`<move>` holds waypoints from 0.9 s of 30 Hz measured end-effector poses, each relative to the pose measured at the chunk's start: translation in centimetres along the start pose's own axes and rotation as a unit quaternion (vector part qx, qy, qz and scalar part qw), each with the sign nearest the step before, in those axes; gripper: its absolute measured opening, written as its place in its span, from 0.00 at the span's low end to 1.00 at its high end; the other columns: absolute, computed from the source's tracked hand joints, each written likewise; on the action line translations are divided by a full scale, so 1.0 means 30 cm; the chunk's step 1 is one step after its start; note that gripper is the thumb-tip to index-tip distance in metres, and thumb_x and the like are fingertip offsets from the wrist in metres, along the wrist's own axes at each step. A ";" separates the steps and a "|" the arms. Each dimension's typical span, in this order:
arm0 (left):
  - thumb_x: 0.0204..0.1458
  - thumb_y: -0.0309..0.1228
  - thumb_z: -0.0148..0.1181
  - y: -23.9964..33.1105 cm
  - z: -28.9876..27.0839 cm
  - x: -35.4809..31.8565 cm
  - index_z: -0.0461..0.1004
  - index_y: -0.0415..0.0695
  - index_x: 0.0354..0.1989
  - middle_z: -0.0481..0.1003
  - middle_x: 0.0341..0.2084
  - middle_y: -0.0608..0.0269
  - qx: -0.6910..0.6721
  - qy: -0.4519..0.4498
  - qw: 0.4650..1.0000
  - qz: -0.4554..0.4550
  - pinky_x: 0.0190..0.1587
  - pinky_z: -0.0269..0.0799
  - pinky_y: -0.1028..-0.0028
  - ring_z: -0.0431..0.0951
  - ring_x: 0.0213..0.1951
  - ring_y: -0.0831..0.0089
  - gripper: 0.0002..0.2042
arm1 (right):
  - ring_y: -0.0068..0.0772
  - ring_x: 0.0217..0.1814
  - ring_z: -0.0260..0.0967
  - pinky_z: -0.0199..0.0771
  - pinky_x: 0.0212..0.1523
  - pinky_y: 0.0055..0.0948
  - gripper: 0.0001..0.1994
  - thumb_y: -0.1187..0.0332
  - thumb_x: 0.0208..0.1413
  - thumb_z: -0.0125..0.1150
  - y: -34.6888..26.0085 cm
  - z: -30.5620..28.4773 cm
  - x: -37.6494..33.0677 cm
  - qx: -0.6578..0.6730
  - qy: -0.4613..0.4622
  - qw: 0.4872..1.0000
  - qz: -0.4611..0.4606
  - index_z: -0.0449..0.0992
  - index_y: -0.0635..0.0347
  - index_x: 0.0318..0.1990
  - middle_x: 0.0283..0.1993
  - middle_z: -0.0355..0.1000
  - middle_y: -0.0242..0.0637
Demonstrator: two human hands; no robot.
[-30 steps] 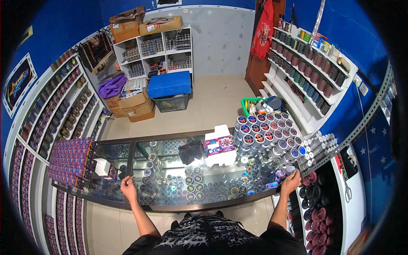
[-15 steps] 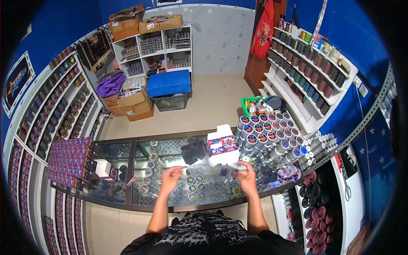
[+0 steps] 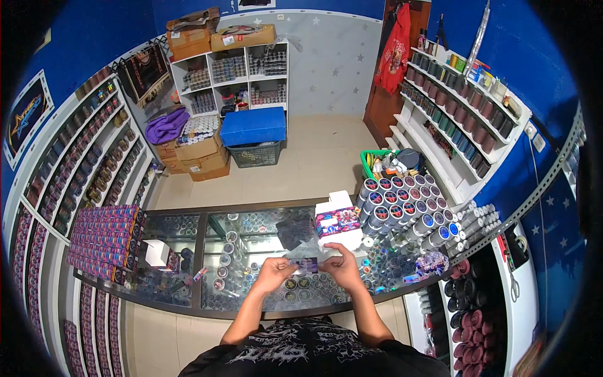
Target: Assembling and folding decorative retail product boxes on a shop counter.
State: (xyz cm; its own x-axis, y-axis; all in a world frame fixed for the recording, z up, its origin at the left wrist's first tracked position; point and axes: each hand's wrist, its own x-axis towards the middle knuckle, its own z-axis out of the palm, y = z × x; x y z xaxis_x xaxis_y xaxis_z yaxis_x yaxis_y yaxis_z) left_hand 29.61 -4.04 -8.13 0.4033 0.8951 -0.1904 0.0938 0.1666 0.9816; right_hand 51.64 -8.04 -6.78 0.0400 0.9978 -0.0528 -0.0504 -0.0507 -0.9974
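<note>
A small flat purple packet [image 3: 305,264] is held between both hands just above the glass tabletop [image 3: 251,242], near the person's edge of it. The left hand [image 3: 273,274] pinches the packet's left end with thumb and fingers closed on it; the right hand [image 3: 342,266] grips the right end, its fingers curled over the top. Whether the packet touches the glass cannot be told.

Half a second ago the hands were farther apart, spread over the tabletop with a longer clear piece between them; now they have drawn close together toward the body, almost meeting around the packet. A second ago they rested at the far left and right ends of the near edge.

Just beyond the hands lies a dark crumpled bag [image 3: 295,231] on the glass, and beside it to the right stands a white box with a colourful printed side [image 3: 338,220]. Further right, a block of round tins with coloured lids [image 3: 402,204] lies tilted on the tabletop. At the left end sits a stack of purple boxes [image 3: 105,242], with a small white box [image 3: 157,253] near it.
</note>
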 end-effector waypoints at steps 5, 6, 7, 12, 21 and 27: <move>0.51 0.26 0.65 -0.032 -0.144 -0.028 0.72 0.44 0.18 0.68 0.13 0.76 -0.021 0.120 0.992 0.041 0.20 0.51 0.81 0.62 0.17 0.88 0.11 | 0.19 0.28 0.70 0.67 0.31 0.18 0.16 0.83 0.50 0.54 0.093 -0.210 0.031 0.058 0.218 0.974 -0.032 0.71 0.59 0.48 0.28 0.76 0.33; 0.51 0.26 0.65 -0.044 -0.181 -0.040 0.72 0.44 0.18 0.68 0.13 0.76 -0.020 0.121 0.992 0.039 0.20 0.51 0.81 0.62 0.17 0.88 0.11 | 0.19 0.27 0.68 0.66 0.30 0.18 0.15 0.82 0.50 0.54 0.123 -0.280 0.034 0.053 0.284 0.957 -0.034 0.70 0.60 0.47 0.27 0.74 0.32; 0.51 0.26 0.65 -0.068 -0.213 -0.046 0.72 0.45 0.18 0.68 0.13 0.76 -0.033 0.146 0.988 0.033 0.19 0.51 0.81 0.62 0.16 0.88 0.12 | 0.19 0.27 0.67 0.64 0.30 0.18 0.15 0.82 0.50 0.54 0.170 -0.370 0.036 0.047 0.351 0.935 -0.036 0.70 0.61 0.46 0.26 0.73 0.30; 0.51 0.28 0.65 -0.080 -0.293 -0.083 0.68 0.48 0.18 0.68 0.13 0.76 -0.075 0.247 0.966 0.011 0.18 0.49 0.82 0.61 0.15 0.88 0.13 | 0.18 0.28 0.59 0.62 0.30 0.18 0.15 0.81 0.47 0.62 0.314 -0.797 -0.004 -0.095 0.624 0.762 -0.147 0.71 0.62 0.44 0.30 0.65 0.27; 0.53 0.27 0.63 -0.085 -0.297 -0.091 0.65 0.49 0.18 0.69 0.15 0.73 -0.090 0.289 0.952 0.041 0.18 0.52 0.82 0.62 0.15 0.87 0.15 | 0.24 0.36 0.70 0.70 0.40 0.23 0.21 0.75 0.44 0.69 0.213 -0.892 0.058 -0.111 0.567 0.807 -0.126 0.71 0.68 0.48 0.39 0.74 0.37; 0.53 0.29 0.63 -0.094 -0.234 -0.091 0.67 0.47 0.18 0.69 0.15 0.73 -0.082 0.279 0.957 0.025 0.18 0.53 0.81 0.62 0.15 0.86 0.13 | 0.40 0.54 0.68 0.65 0.57 0.34 0.33 0.70 0.40 0.73 0.198 -0.865 0.160 -0.176 0.625 0.747 -0.142 0.66 0.68 0.56 0.53 0.70 0.48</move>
State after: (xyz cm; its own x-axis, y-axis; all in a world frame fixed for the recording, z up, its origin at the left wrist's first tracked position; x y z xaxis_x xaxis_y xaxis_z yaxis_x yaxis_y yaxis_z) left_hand 21.86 -4.06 -10.25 -0.1483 0.9777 -0.1486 -0.0748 0.1387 0.9875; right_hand 77.43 -4.65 -14.23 0.9113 0.1630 0.3781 0.3932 -0.0719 -0.9167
